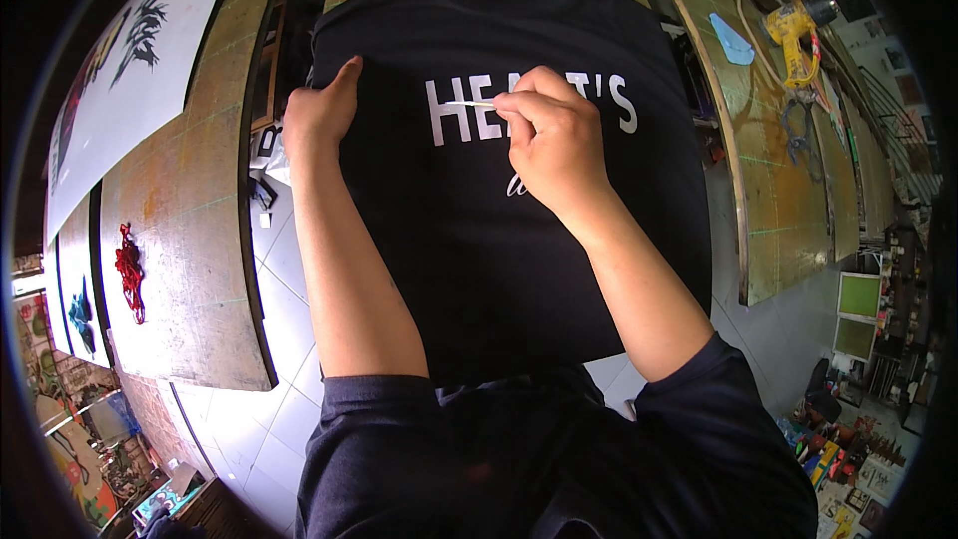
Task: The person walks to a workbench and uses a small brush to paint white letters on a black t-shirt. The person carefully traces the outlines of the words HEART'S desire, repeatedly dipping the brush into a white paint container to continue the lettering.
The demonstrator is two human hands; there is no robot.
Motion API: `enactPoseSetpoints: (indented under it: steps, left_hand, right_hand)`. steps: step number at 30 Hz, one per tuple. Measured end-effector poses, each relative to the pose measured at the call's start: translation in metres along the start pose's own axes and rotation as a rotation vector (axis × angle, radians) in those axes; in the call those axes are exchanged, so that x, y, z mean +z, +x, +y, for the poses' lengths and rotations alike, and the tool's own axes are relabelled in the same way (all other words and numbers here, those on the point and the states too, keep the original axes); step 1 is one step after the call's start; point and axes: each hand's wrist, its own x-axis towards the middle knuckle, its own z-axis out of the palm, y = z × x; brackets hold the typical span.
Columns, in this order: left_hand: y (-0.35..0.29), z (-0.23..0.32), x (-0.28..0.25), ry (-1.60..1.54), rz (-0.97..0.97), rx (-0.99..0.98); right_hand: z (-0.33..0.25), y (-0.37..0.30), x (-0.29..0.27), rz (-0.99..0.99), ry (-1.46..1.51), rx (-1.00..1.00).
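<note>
A black T-shirt [469, 269] lies spread flat on a board in front of me, its collar at the far end. White block lettering [449, 120] crosses its chest, with smaller script letters [517, 186] below, partly covered by my right hand [554, 140]. That hand pinches a thin white stick [469, 104]; the tip points left over the first letters, and whether it touches the print I cannot tell. At the shirt's left edge, my left hand [321, 112] grips the border, thumb on top and the other fingers mostly hidden over the side.
Wooden boards flank the shirt: the left one [190, 269] bears a red tangled bundle [130, 274] and a white printed sheet [150, 70]. On the right board [768, 210] are a yellow heat gun [793, 40] and a light blue scrap [732, 40]. Floor tiles [284, 339] show between boards.
</note>
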Motion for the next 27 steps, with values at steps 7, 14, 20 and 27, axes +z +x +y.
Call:
enactPoseSetpoints:
  steps: [7,14,20,27]
  left_hand:
    - [0.0,0.0,0.0,-0.013,-0.011,-0.002]
    - [0.0,0.0,0.0,-0.03,-0.008,0.009]
    - [0.0,0.0,-0.001,-0.042,-0.024,0.012]
    - [-0.002,0.001,-0.002,-0.025,-0.013,-0.014]
  right_hand:
    - [0.002,-0.001,0.001,-0.029,0.002,-0.005]
    - [0.004,-0.002,0.002,0.0,0.042,0.016]
    - [0.006,-0.002,0.003,-0.006,0.022,-0.007]
    - [-0.01,-0.004,-0.011,-0.029,-0.012,0.072]
